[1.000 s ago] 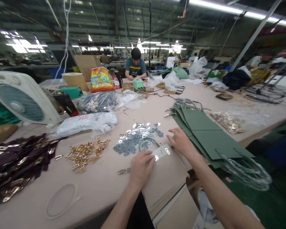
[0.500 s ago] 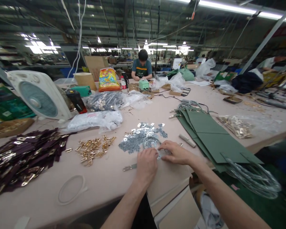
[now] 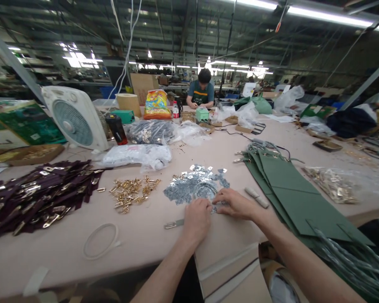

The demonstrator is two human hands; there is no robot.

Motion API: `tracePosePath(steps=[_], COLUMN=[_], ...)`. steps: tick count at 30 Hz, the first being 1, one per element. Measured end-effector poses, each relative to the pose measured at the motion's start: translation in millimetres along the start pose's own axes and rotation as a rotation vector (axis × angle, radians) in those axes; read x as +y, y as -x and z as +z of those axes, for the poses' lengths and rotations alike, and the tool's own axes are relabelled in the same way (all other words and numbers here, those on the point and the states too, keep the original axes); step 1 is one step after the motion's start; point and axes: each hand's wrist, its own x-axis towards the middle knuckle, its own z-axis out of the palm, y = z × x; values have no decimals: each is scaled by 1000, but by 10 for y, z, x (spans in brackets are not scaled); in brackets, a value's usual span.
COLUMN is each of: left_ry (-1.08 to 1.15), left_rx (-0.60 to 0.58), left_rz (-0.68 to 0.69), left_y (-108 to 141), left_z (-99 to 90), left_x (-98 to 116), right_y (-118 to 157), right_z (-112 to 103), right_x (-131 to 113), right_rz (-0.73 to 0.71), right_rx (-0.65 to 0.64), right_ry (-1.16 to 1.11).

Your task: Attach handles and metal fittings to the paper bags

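Both hands, left (image 3: 197, 216) and right (image 3: 235, 204), meet at the near edge of the silver plates (image 3: 189, 185), mid-counter (image 3: 139, 235).

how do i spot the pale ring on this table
Start at the white box fan on the pinkish table. Nearer, past the dark purple straps, lies the thin pale ring, a single hoop, unlike the small gold metal pieces heaped beyond.

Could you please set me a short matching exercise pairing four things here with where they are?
1. Fan
2. Pale ring
3. Green panels
4. Silver plates

A. Right of the right hand
B. Beyond the left hand's fingertips
C. Behind the purple straps
D. Near the table's front edge

Pairs: 1-C, 2-D, 3-A, 4-B
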Motion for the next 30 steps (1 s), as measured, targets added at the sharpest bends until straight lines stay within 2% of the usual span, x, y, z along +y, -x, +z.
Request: tracePosePath(steps=[4,9,15,19,24,30], left_ry=[95,164,227,259,310,461], left_rx=[18,11,-31,-58,-94,-245], left_rz=[53,112,23,-30,-35,-108], left_y=[42,96,23,-32,-108,-249], left_z=[-39,-75,-100,-111,-75,-44], left_x=[-86,-107,-74,-64,-102,-139], right_y=[-56,-2,69,77,74,93], right_z=[19,133,280,272,214,138], right_x=[-28,37,165,189,148,14], right_rz=[34,37,-7,-9,86,254], right_rx=[-19,51,138,116,112,113], right_ry=[-18,-73,-241,-378,-386,-392])
